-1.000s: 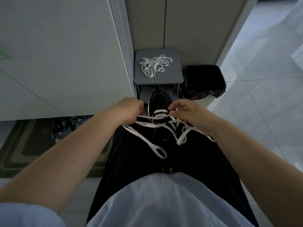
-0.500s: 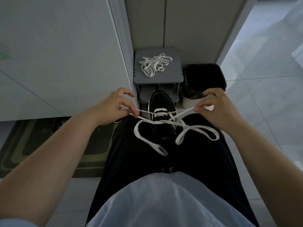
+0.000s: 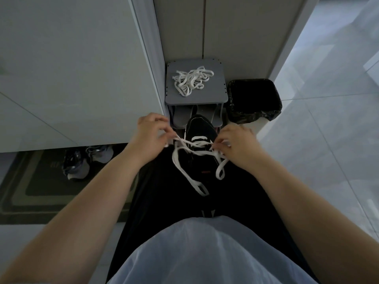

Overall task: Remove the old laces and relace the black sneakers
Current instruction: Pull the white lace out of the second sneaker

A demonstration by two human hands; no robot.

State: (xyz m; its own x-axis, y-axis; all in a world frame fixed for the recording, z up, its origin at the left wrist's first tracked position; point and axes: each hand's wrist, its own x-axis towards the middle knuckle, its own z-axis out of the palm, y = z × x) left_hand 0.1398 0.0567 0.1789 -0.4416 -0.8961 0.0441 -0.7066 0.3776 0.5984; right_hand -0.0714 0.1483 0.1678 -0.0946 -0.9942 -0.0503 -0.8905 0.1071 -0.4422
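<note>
Pale floor tiles fill the right side of my feed, and a white cabinet panel fills the left. Black trousers run down the middle. On the floor to their left a dark mat carries a pair of grey shoes at its far edge. A black-lined bin stands just beside the right edge of a small grey rack. A loose pile of white laces lies on the rack's top, toward its far edge. The black sneaker rests on the trousers at the knees, toe pointing at the rack (only its front half is plain to me; the rest merges with the dark cloth). A white lace crosses the front of its eyelet rows and trails in two loops down the trousers. The left hand is at the shoe's left side, fingers pinching one strand of the lace. The right hand is at the shoe's right side, fingers pinching the other strand.
</note>
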